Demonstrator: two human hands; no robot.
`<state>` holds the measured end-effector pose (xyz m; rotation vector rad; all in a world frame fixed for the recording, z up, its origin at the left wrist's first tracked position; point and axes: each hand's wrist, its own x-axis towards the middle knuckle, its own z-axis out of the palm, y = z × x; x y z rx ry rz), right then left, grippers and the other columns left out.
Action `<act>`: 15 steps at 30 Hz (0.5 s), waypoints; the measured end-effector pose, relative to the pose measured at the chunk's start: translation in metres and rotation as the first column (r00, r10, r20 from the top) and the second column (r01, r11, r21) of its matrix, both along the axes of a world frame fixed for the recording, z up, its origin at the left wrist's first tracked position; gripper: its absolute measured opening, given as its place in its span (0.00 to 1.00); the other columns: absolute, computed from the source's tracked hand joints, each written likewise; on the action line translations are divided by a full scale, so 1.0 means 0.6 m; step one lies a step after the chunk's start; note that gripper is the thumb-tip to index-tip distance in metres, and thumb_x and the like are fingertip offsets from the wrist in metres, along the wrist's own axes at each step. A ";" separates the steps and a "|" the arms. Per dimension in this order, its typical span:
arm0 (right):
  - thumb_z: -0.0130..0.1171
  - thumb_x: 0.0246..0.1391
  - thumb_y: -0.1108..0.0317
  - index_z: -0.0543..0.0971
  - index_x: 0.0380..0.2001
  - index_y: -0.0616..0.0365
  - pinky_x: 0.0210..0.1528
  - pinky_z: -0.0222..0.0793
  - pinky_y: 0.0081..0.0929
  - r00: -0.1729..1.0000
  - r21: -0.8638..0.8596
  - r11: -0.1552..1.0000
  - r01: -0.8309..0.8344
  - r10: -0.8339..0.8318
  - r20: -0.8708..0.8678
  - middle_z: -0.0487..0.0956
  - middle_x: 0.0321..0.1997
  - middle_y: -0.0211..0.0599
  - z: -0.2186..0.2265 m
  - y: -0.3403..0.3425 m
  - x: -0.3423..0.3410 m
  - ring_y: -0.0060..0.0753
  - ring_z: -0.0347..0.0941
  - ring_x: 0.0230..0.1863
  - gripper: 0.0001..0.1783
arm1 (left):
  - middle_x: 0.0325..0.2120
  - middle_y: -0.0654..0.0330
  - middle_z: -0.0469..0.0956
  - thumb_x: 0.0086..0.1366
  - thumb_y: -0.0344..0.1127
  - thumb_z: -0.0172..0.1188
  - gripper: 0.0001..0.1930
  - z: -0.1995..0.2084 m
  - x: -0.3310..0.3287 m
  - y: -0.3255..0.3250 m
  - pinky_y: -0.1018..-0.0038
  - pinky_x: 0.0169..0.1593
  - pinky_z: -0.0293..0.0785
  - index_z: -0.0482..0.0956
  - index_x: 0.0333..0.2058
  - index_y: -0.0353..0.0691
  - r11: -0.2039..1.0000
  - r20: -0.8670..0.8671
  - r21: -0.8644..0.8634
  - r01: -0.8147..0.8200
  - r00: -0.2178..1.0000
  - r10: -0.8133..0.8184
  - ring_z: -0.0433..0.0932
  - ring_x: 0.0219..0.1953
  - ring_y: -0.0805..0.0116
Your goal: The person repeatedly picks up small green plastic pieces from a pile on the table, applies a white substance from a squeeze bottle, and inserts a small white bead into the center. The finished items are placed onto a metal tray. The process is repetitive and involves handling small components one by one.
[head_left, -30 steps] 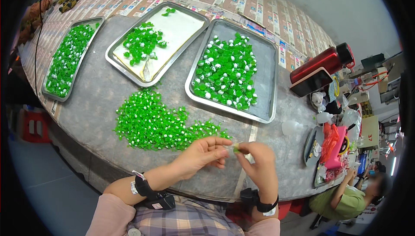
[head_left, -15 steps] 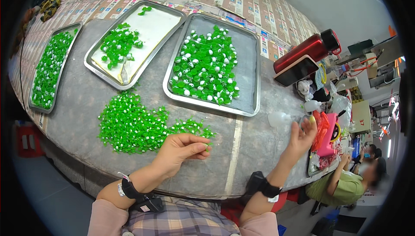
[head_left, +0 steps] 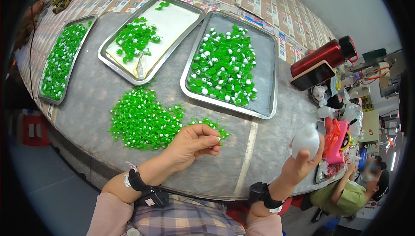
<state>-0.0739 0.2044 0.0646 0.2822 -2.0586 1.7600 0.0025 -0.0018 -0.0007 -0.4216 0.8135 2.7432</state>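
Note:
My left hand (head_left: 190,146) is closed in a pinch above the table. Between its thumb and forefinger is a small green plastic piece (head_left: 220,141) with a white spot, mostly hidden by the fingers. Just beyond that hand lies a loose pile of similar green-and-white pieces (head_left: 145,123), with a smaller strand of them trailing to the right. To the right, my right hand (head_left: 296,170) is wrapped round a rounded white squeeze bottle (head_left: 305,140), raised off the table. The bottle's tip is hard to make out.
Behind the pile stand a metal tray (head_left: 270,90) of larger green pieces with white balls, a paper-lined tray (head_left: 181,17), and a narrow filled tray (head_left: 89,19). A red flask (head_left: 320,58), a phone (head_left: 313,77) and a pink holder (head_left: 338,143) crowd the right. A person in green (head_left: 346,195) sits beyond.
My right hand has taken hold of the white bottle, which stood on the table, and lifted it. My left hand keeps its pinch. The whole view has shifted slightly.

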 end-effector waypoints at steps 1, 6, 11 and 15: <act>0.62 0.27 0.40 0.67 0.30 0.63 0.28 0.58 0.16 1.000 -0.014 1.000 0.006 -0.006 -0.029 0.66 0.27 0.30 0.004 -0.015 0.007 0.21 0.63 0.29 0.37 | 0.23 0.61 0.73 0.53 0.29 0.54 0.05 0.000 0.001 0.000 0.81 0.32 0.73 0.71 0.30 0.36 1.000 0.008 0.011 0.000 1.000 0.000 0.73 0.26 0.76; 0.63 0.24 0.39 0.64 0.27 0.61 0.25 0.54 0.19 0.997 -0.098 0.995 0.023 -0.030 -0.074 0.62 0.22 0.29 0.006 -0.085 0.024 0.22 0.57 0.23 0.37 | 0.24 0.61 0.73 0.53 0.29 0.54 0.05 -0.003 0.000 0.001 0.81 0.32 0.72 0.71 0.29 0.37 0.998 0.014 0.043 0.034 0.999 -0.035 0.73 0.26 0.76; 0.64 0.24 0.40 0.62 0.26 0.58 0.22 0.53 0.20 0.994 -0.129 0.991 -0.040 0.026 -0.105 0.60 0.18 0.28 -0.015 -0.093 0.036 0.23 0.56 0.19 0.36 | 0.23 0.63 0.73 0.53 0.30 0.54 0.04 -0.004 0.001 0.002 0.82 0.33 0.72 0.71 0.29 0.38 0.997 -0.001 0.061 0.046 0.999 -0.046 0.73 0.26 0.77; 0.64 0.25 0.41 0.61 0.26 0.58 0.20 0.53 0.20 0.985 -0.094 0.994 -0.048 0.032 -0.171 0.60 0.17 0.27 -0.027 -0.104 0.043 0.24 0.56 0.18 0.35 | 0.23 0.64 0.72 0.53 0.30 0.55 0.04 -0.004 0.000 0.003 0.82 0.33 0.72 0.71 0.28 0.38 0.997 0.003 0.042 0.060 0.998 -0.061 0.72 0.26 0.78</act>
